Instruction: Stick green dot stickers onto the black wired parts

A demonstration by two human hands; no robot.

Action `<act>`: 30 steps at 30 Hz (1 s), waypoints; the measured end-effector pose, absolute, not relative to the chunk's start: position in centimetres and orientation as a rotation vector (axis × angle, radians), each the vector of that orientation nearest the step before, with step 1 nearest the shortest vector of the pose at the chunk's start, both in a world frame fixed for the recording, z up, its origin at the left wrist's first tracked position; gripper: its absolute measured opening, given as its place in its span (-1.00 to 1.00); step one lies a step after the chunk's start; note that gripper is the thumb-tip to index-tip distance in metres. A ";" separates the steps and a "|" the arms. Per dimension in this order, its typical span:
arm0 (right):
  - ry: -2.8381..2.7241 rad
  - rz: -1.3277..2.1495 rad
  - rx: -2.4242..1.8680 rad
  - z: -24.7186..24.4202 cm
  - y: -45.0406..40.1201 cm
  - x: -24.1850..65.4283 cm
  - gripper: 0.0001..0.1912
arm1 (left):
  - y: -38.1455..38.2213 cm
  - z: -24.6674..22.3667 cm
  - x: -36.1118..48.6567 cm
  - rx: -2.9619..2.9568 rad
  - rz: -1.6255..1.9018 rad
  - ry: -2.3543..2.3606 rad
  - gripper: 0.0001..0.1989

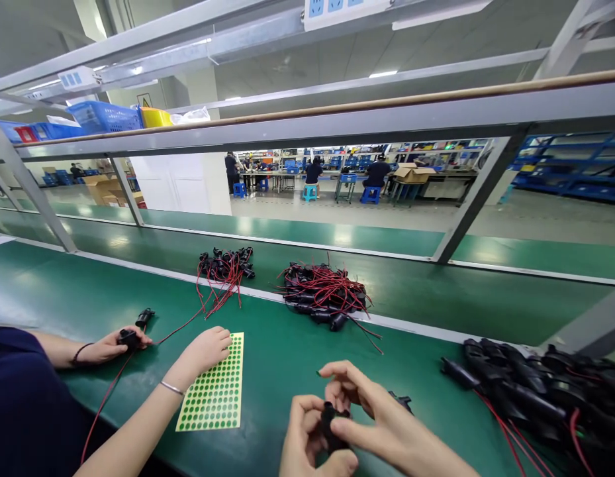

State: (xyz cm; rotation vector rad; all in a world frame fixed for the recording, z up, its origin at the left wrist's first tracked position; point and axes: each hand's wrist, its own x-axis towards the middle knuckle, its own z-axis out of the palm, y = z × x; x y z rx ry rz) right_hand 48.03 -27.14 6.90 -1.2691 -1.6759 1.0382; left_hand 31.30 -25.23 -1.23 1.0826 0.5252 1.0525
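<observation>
Near the front edge of the bench, my left hand is closed round a small black plastic part. My right hand grips the same part from the other side, its thumb pressed on the front. On the tip of my right index finger, raised off the part, sits a small green round sticker. Behind my right hand another black piece lies partly hidden on the bench. A sheet of green round stickers lies to the left of my hands.
At left, a co-worker's hand rests on the sticker sheet; their other hand holds a black part with red wire. Piles of wired black parts lie ahead, farther left and at right. A shelf frame crosses above the bench.
</observation>
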 end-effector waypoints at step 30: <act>-1.784 0.269 -1.573 14.5 1.7 49.5 -0.75 | -6.7 1.9 21.5 1.186 1.539 0.603 -0.61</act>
